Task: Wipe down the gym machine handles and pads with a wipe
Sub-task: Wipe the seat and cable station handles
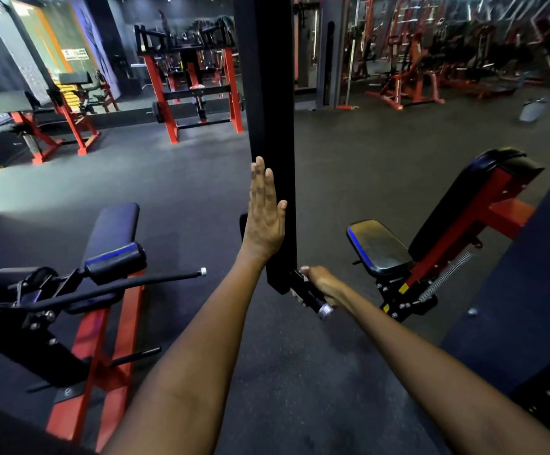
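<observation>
My left grip [264, 213] lies flat and open against the stiff black upright [272, 126]; my right grip [321, 284] curls round the rigid, knurled handle [316, 302]. No wipe visible.

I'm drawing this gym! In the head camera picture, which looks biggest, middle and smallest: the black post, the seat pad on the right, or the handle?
1. black post
2. seat pad
3. handle, mostly hidden in the right hand

This is picture size only; nearness skews it.
</observation>
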A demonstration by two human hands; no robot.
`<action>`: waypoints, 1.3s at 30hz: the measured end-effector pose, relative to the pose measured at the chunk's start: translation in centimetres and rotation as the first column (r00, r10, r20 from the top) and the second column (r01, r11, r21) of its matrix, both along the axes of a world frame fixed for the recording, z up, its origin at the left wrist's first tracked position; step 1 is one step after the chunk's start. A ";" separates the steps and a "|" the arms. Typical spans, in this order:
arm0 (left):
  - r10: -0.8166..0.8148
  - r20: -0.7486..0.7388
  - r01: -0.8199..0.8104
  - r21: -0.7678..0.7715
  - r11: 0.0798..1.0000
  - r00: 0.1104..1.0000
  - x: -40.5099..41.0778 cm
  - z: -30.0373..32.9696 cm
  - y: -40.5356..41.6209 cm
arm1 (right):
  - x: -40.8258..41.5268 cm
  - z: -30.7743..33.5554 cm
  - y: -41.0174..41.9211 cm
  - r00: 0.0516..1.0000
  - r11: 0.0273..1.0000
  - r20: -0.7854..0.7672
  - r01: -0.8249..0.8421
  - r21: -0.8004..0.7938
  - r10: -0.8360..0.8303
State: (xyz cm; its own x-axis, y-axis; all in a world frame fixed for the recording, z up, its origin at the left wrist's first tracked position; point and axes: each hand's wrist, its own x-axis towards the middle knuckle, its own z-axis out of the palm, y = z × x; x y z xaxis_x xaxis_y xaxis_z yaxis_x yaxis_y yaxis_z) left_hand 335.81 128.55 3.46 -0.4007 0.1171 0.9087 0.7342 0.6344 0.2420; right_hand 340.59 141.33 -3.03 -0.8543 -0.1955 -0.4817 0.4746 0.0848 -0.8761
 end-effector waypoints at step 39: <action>0.029 -0.003 -0.030 -0.056 0.998 1.000 -0.1 -0.4 -0.3 | 1.4 -2.9 2.2 -0.035 0.426 -0.437 0.302 0.853 0.899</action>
State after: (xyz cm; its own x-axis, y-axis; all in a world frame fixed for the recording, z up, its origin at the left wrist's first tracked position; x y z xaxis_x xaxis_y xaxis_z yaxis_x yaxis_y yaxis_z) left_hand 335.69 128.23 3.08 -0.4025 0.1561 0.9020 0.7155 0.6683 0.2036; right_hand 341.99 143.55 -5.89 -0.4877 -0.8023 0.3441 -0.8259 0.5518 0.1159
